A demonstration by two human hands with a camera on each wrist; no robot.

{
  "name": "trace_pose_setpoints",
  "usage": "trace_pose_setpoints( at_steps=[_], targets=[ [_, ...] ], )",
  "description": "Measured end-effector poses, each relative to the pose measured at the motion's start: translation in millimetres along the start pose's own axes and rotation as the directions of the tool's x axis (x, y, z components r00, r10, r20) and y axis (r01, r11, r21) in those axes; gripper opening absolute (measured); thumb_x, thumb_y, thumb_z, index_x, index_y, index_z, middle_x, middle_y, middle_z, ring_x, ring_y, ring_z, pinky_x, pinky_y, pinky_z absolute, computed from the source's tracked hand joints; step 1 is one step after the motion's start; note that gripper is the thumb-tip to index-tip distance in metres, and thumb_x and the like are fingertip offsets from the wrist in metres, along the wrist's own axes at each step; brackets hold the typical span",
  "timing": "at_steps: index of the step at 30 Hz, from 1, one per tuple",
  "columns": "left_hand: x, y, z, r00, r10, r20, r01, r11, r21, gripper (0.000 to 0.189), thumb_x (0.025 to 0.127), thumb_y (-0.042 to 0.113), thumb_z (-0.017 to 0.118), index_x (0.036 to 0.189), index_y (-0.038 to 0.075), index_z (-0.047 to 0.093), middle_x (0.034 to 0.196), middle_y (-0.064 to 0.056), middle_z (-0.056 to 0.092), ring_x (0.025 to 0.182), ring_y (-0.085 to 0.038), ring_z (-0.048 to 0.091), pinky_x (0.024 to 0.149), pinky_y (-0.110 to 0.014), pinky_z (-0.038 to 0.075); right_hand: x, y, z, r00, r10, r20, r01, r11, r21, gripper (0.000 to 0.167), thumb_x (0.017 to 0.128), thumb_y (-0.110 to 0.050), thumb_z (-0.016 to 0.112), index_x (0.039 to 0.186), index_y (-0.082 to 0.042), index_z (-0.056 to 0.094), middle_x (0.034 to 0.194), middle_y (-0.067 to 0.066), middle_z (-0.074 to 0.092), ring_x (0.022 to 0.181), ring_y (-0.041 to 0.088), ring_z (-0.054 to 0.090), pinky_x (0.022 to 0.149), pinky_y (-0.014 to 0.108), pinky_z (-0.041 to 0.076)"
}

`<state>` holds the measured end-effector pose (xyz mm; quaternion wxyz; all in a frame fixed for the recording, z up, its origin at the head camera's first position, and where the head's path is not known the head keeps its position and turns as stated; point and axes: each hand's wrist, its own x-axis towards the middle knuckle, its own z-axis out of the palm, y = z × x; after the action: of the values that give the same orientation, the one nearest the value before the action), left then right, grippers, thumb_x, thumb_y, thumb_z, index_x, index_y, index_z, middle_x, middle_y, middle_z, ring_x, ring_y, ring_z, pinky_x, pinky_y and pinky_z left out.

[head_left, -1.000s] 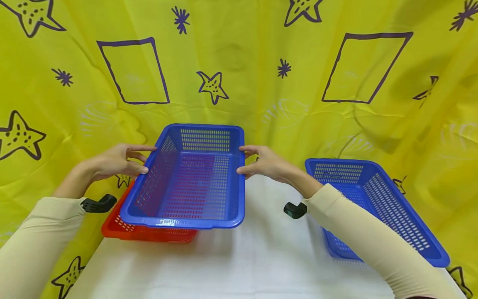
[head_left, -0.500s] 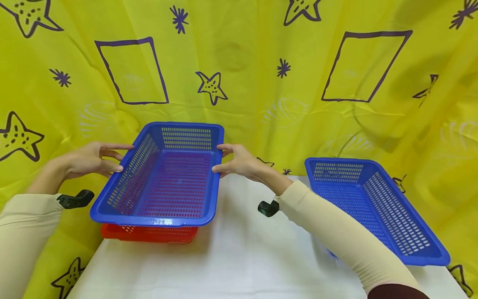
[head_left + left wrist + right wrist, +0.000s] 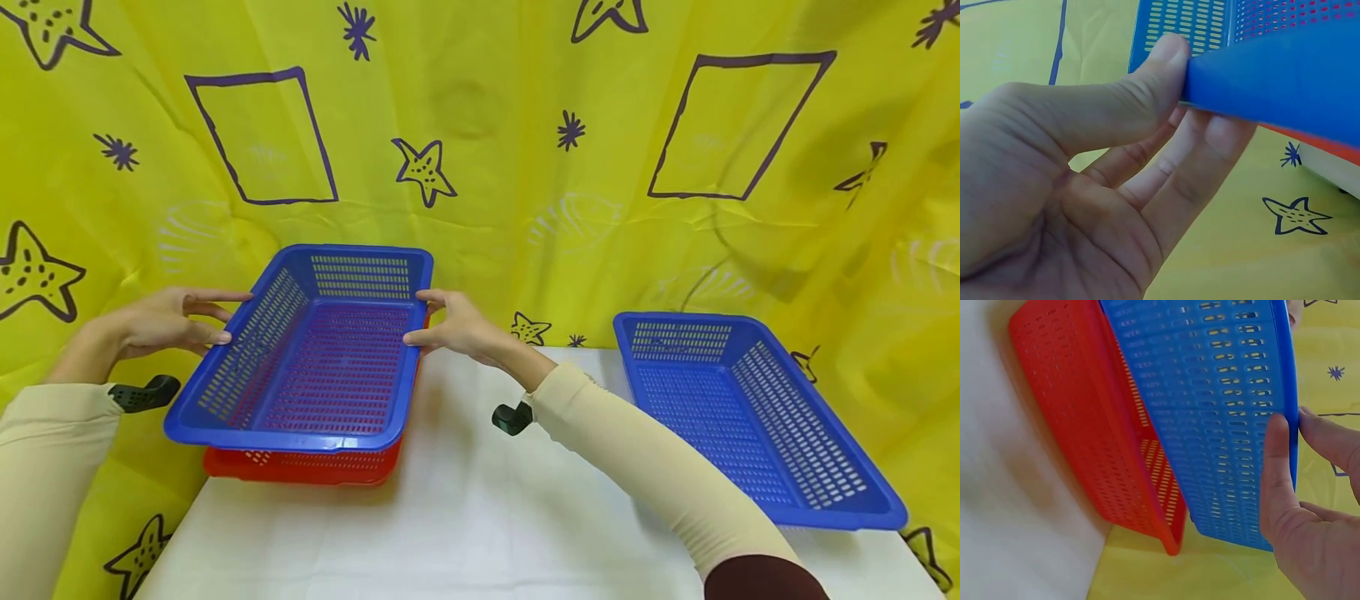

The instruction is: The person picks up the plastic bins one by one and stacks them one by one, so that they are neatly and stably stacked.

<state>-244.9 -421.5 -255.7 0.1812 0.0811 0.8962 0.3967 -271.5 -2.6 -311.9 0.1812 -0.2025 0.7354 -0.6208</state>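
Note:
A blue perforated plastic basket (image 3: pixel 281 440) is held by its two long sides over a red basket (image 3: pixel 315 469) of similar shape. My left hand (image 3: pixel 165 321) pinches the left rim; in the left wrist view, its thumb (image 3: pixel 1163 72) lies over the rim with fingers beneath. On the opposite side, my right hand (image 3: pixel 461 329) grips the rim between thumb and fingers. The right wrist view shows the blue basket tilted above the red one, a wedge of space between their walls. Most of the red basket is hidden from the head view.
A second blue basket (image 3: pixel 847 518) sits at the right of the white-covered table (image 3: pixel 525 500), partly behind my right sleeve. A yellow curtain (image 3: pixel 495 167) with starfish drawings hangs behind the table and down its sides. Each wrist carries a small black device (image 3: pixel 513 418).
Both hands have carried the blue basket leftward, bringing it over the red basket and slightly lower. The red basket and the second blue basket have stayed in place.

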Motion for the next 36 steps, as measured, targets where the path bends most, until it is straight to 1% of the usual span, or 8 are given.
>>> trace_pose_setpoints(
  at_steps=[6,14,22,29,33,36],
  targets=[
    [2.9,-8.8,-0.6,1.000,-0.016,0.002,0.016,1.000,-0.008,0.079,0.095,0.008,0.073,0.160,0.001,0.029,0.145,-0.034,0.039,0.102,-0.024,0.069,0.088,-0.044,0.061,6.5,9.6,8.1,1.000,-0.010,-0.013,0.009,1.000,-0.010,0.084,0.087,0.000,0.081,0.157,0.002,0.035,0.129,0.020,0.047,0.079,0.028,0.076,0.083,0.041,0.062],
    [9.8,-21.3,3.5,0.999,-0.036,0.018,0.036,0.999,-0.026,0.080,0.095,0.007,0.072,0.160,-0.002,0.026,0.144,-0.035,0.037,0.103,-0.028,0.068,0.088,-0.046,0.061,11.2,22.7,15.5,0.999,0.022,-0.029,-0.022,1.000,-0.022,0.084,0.087,-0.001,0.081,0.158,0.000,0.036,0.129,0.019,0.048,0.077,0.027,0.076,0.082,0.036,0.063],
    [14.2,-37.1,11.0,0.998,-0.040,0.038,0.042,0.998,-0.041,0.079,0.097,0.005,0.070,0.161,-0.003,0.024,0.145,-0.036,0.034,0.104,-0.025,0.067,0.089,-0.045,0.061,13.0,39.3,22.7,0.999,0.036,-0.034,-0.037,0.999,-0.036,0.085,0.087,-0.003,0.082,0.158,-0.001,0.035,0.132,0.019,0.049,0.076,0.026,0.076,0.083,0.033,0.062],
    [17.0,-52.4,19.8,0.998,-0.048,0.041,0.050,0.996,-0.070,0.079,0.096,0.004,0.070,0.160,-0.003,0.024,0.142,-0.035,0.038,0.101,-0.028,0.068,0.087,-0.045,0.061,15.4,52.8,31.4,0.997,0.059,-0.049,-0.061,0.998,-0.028,0.084,0.087,-0.003,0.082,0.158,-0.003,0.037,0.137,0.019,0.052,0.075,0.026,0.076,0.085,0.032,0.062],
    [20.3,-58.1,24.5,0.998,-0.042,0.037,0.044,0.997,-0.060,0.080,0.096,0.005,0.071,0.160,-0.004,0.023,0.143,-0.037,0.037,0.105,-0.031,0.066,0.087,-0.044,0.061,17.1,57.5,34.0,0.996,0.067,-0.059,-0.070,0.997,-0.040,0.085,0.086,-0.003,0.082,0.158,-0.004,0.037,0.135,0.018,0.057,0.073,0.025,0.076,0.082,0.031,0.062],
    [21.6,-61.8,27.9,0.999,-0.040,0.036,0.042,0.998,-0.049,0.080,0.096,0.006,0.071,0.160,-0.004,0.023,0.146,-0.040,0.034,0.111,-0.035,0.064,0.088,-0.045,0.061,18.7,60.6,35.3,0.995,0.079,-0.067,-0.083,0.995,-0.058,0.085,0.086,-0.004,0.083,0.158,-0.005,0.038,0.129,0.017,0.062,0.072,0.025,0.075,0.083,0.030,0.061]
  ],
)
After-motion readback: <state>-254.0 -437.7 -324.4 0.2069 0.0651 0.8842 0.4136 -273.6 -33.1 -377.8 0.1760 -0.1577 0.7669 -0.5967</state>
